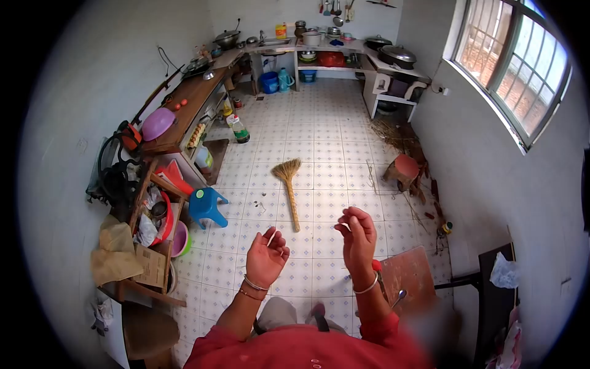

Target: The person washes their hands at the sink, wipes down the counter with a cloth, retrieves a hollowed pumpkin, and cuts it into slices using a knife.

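Observation:
My left hand (265, 257) is raised in front of my body, palm turned up and fingers loosely bent, with nothing in it. At about the same height, my right hand (358, 241) is also bare, its fingers slightly curled and apart. Between and beyond the hands, a straw broom (290, 194) lies on the tiled floor, bristles pointing away and handle end toward me. Neither hand touches it. A few small dark bits of debris (259, 205) lie left of the broom.
A blue plastic stool (208, 206) stands at left beside a cluttered wooden shelf (147, 200). On the right are a wood stump (402, 170), scattered twigs (393, 132) and a reddish low tabletop (409, 280). Bottles (238, 129) stand by the left counter (184, 117).

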Tool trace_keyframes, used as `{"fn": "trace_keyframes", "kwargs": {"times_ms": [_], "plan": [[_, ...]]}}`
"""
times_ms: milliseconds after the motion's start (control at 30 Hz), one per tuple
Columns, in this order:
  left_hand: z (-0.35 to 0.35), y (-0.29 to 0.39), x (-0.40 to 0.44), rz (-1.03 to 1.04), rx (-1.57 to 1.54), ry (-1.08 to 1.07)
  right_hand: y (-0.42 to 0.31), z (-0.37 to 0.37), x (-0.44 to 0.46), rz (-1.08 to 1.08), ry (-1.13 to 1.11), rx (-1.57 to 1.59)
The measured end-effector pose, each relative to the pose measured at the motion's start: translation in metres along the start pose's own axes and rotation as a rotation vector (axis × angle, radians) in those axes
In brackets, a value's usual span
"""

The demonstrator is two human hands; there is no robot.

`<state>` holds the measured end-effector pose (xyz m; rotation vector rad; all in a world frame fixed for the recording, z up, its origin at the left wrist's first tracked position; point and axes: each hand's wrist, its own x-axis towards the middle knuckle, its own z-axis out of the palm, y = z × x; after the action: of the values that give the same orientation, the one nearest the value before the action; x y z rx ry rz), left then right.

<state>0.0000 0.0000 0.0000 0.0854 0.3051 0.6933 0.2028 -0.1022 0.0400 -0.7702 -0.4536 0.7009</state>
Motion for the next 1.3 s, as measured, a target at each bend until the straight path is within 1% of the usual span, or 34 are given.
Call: {"fn": "trace_keyframes", "kwargs": {"times_ms": [33,67,100,133,167,200,233,267,333,367,500,600,633,700,767,833,867,900,967,1033,1100,1133,1233,1300], "plan": [[0.007,0.009,-0.016,0.078,0.044,0.058,0.009,0.018,-0.005,0.010,-0.023,0.033],[0.009,0.019,-0.029,0.102,0.046,0.042,0.018,0.032,-0.009,0.030,-0.055,0.086],[0.019,0.000,0.089,0.096,-0.084,-0.010,0.018,0.009,0.109,0.035,-0.133,-0.045],[0.013,0.010,0.083,0.119,-0.090,0.084,0.038,0.012,0.108,0.103,-0.104,-0.022],[0.025,0.044,0.117,0.177,-0.062,0.076,0.056,0.034,0.152,0.090,-0.147,0.030],[0.023,0.068,0.133,0.169,-0.061,0.039,0.075,0.044,0.171,0.102,-0.138,0.054],[0.015,0.074,0.150,0.151,-0.064,0.061,0.089,0.037,0.185,0.113,-0.113,0.048],[0.026,0.095,0.191,0.165,-0.052,0.019,0.096,0.045,0.227,0.063,-0.101,0.061],[0.026,0.114,0.245,0.140,-0.073,-0.006,0.112,0.036,0.272,0.028,-0.008,0.034],[0.039,0.133,0.281,0.133,-0.074,-0.032,0.114,0.041,0.306,0.012,0.044,0.026],[0.078,0.167,0.406,0.038,-0.058,-0.040,0.114,0.025,0.403,-0.034,0.199,-0.022],[0.089,0.165,0.514,-0.119,0.077,-0.015,0.097,0.008,0.467,-0.121,0.280,-0.095],[0.087,0.153,0.547,-0.191,0.104,-0.004,0.093,-0.003,0.484,-0.150,0.317,-0.130],[0.091,0.125,0.614,-0.391,0.181,-0.066,0.078,-0.020,0.525,-0.239,0.381,-0.194],[0.092,0.109,0.671,-0.541,0.166,-0.033,0.083,-0.041,0.560,-0.268,0.488,-0.182],[0.105,0.093,0.739,-0.592,0.156,-0.054,0.082,-0.072,0.618,-0.276,0.530,-0.180],[0.108,0.095,0.772,-0.587,0.163,-0.029,0.091,-0.084,0.647,-0.270,0.563,-0.141],[0.118,0.085,0.808,-0.583,0.149,-0.018,0.085,-0.097,0.680,-0.271,0.585,-0.124],[0.129,0.099,0.879,-0.549,0.131,-0.037,0.097,-0.109,0.761,-0.265,0.586,-0.062],[0.153,0.115,0.942,-0.501,0.090,-0.050,0.100,-0.103,0.844,-0.225,0.487,-0.016],[0.190,0.142,0.992,-0.398,0.119,-0.088,0.106,-0.085,0.925,-0.166,0.391,0.005],[0.198,0.155,1.013,-0.344,0.104,-0.105,0.114,-0.078,0.958,-0.126,0.336,0.020],[0.208,0.198,1.083,-0.201,0.060,0.002,0.142,-0.061,1.056,-0.012,0.210,0.033],[0.212,0.216,1.132,-0.150,0.066,0.007,0.163,-0.059,1.117,0.020,0.144,0.038]]}}
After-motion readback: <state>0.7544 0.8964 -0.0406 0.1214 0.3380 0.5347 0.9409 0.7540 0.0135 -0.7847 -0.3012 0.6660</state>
